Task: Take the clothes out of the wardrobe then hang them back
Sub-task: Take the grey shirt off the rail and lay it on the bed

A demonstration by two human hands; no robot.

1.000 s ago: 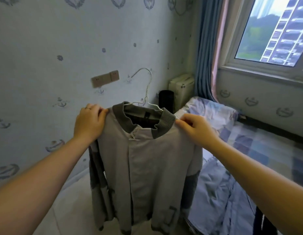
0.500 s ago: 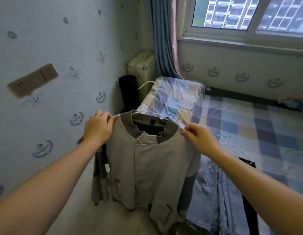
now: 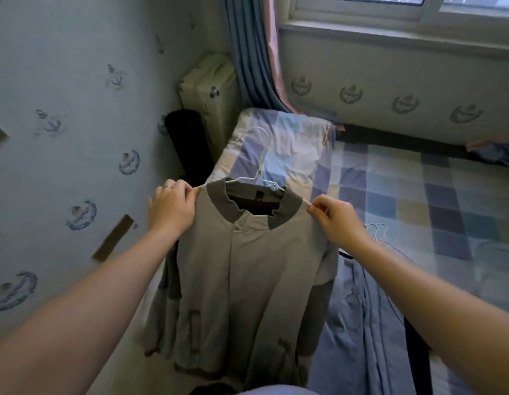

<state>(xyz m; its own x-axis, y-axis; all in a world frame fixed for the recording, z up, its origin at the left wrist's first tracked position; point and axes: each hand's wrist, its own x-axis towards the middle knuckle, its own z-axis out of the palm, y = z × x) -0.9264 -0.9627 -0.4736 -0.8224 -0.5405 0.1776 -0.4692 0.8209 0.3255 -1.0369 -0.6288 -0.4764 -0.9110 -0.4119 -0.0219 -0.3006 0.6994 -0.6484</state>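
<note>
We hold the grey jacket [image 3: 247,280] up on its white hanger [image 3: 259,172] beside the bed [image 3: 418,201], left hand [image 3: 170,206] and right hand [image 3: 336,220] each pinching a shoulder, so it seems out of the wardrobe, with rehanging left.

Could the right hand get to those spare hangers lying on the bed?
Probably yes, once freed: the right hand pinches the jacket at its shoulder, so it must let go first. The spare hangers lie on the bed just beyond it, nothing between.
</note>
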